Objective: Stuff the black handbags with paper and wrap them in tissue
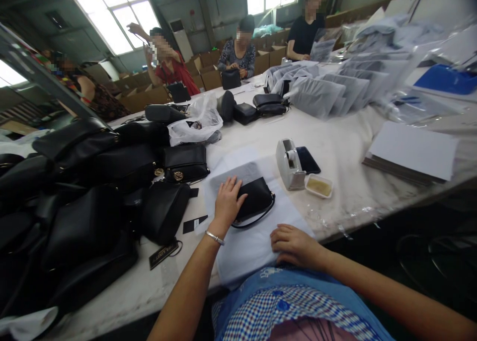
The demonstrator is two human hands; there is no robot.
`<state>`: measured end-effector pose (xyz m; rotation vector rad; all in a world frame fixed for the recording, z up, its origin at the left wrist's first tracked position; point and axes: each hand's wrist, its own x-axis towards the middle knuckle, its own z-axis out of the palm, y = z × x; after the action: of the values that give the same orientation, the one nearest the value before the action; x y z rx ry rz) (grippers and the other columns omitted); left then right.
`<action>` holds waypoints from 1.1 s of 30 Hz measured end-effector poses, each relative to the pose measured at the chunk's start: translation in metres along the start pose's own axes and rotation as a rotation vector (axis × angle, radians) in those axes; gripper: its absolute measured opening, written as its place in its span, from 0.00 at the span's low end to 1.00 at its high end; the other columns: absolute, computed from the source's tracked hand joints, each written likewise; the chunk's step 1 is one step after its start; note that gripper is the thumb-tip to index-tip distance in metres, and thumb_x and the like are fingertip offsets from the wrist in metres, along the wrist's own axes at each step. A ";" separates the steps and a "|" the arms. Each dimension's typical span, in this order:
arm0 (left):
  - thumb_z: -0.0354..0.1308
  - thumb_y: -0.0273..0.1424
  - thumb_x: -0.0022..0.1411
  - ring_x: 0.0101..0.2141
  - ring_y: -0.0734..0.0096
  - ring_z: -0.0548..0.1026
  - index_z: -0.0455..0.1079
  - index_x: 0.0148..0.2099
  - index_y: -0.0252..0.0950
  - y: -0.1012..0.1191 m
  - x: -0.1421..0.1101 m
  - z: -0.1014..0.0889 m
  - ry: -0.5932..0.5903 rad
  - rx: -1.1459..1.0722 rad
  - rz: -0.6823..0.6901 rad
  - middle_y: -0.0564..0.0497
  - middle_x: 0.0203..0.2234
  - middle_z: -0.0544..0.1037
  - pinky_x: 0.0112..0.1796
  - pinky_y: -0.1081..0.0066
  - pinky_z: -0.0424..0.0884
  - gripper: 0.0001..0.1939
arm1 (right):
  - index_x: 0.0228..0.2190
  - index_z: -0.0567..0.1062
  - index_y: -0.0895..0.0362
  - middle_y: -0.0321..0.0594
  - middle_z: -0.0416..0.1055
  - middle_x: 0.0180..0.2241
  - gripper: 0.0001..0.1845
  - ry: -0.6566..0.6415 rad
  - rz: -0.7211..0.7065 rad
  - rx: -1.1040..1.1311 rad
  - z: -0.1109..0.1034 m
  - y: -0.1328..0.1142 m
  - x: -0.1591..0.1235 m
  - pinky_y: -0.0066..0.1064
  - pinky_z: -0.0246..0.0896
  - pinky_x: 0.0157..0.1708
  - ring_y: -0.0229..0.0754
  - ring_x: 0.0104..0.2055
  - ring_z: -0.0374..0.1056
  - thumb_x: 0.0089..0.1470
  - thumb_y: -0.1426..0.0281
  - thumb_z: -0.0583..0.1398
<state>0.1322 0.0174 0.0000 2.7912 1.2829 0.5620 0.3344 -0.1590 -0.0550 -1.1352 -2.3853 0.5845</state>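
Note:
A small black handbag (256, 198) with a thin strap lies on white tissue paper (244, 254) in front of me. My left hand (228, 201) rests on the bag's left end and on the tissue folded over its far side, with the fingers stretched out. A silver bracelet is on that wrist. Nearer my body, my right hand (292, 242) lies at the right edge of the tissue. Its fingers are bent and pressed together against the paper; whether they pinch its edge I cannot make out.
Black handbags (85, 216) are heaped at the left, near a hang tag (163, 254). To the right stand a tape dispenser (288, 164), a phone (307, 160), a small dish (319, 186) and a stack of white sheets (413, 149). Wrapped bags (320, 95) and several people are across the table.

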 end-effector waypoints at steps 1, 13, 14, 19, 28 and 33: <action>0.56 0.37 0.65 0.63 0.54 0.59 0.63 0.62 0.36 0.000 0.000 0.000 -0.002 -0.001 -0.001 0.42 0.63 0.64 0.62 0.53 0.56 0.25 | 0.36 0.76 0.55 0.42 0.75 0.38 0.13 0.007 -0.001 0.014 0.000 0.000 0.002 0.42 0.54 0.55 0.44 0.47 0.68 0.62 0.60 0.57; 0.50 0.43 0.68 0.65 0.58 0.54 0.63 0.62 0.37 -0.005 0.008 -0.022 -0.196 -0.205 -0.068 0.43 0.65 0.60 0.63 0.56 0.50 0.25 | 0.34 0.81 0.53 0.36 0.79 0.34 0.11 0.082 0.328 0.208 -0.066 -0.010 0.053 0.28 0.62 0.40 0.41 0.38 0.73 0.59 0.64 0.59; 0.47 0.44 0.69 0.65 0.58 0.56 0.64 0.61 0.37 -0.006 0.011 -0.028 -0.227 -0.222 -0.065 0.44 0.64 0.61 0.63 0.57 0.51 0.24 | 0.33 0.81 0.53 0.36 0.79 0.34 0.10 0.095 0.343 0.203 -0.073 -0.007 0.061 0.28 0.62 0.40 0.41 0.37 0.73 0.59 0.64 0.59; 0.35 0.49 0.70 0.62 0.60 0.61 0.72 0.54 0.40 -0.017 0.028 -0.059 -0.397 -0.276 -0.002 0.47 0.61 0.67 0.60 0.61 0.58 0.30 | 0.33 0.81 0.53 0.38 0.79 0.33 0.12 0.081 0.414 0.104 -0.101 0.013 0.103 0.27 0.59 0.33 0.41 0.34 0.72 0.56 0.63 0.59; 0.69 0.36 0.51 0.62 0.55 0.61 0.70 0.54 0.39 -0.026 0.031 -0.064 -0.434 -0.263 0.070 0.42 0.63 0.64 0.59 0.60 0.61 0.28 | 0.26 0.81 0.54 0.36 0.76 0.24 0.11 0.011 0.406 -0.011 -0.123 0.045 0.157 0.27 0.53 0.26 0.39 0.27 0.68 0.53 0.64 0.60; 0.54 0.20 0.59 0.61 0.59 0.64 0.73 0.43 0.37 -0.021 0.021 -0.043 -0.250 -0.240 -0.036 0.43 0.59 0.69 0.58 0.59 0.64 0.13 | 0.45 0.76 0.54 0.45 0.76 0.44 0.22 0.170 0.331 -0.138 -0.113 0.029 0.147 0.37 0.62 0.44 0.49 0.44 0.71 0.56 0.53 0.59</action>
<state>0.1149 0.0410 0.0437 2.5405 1.1308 0.3266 0.3298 -0.0040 0.0509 -1.5908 -2.1349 0.4118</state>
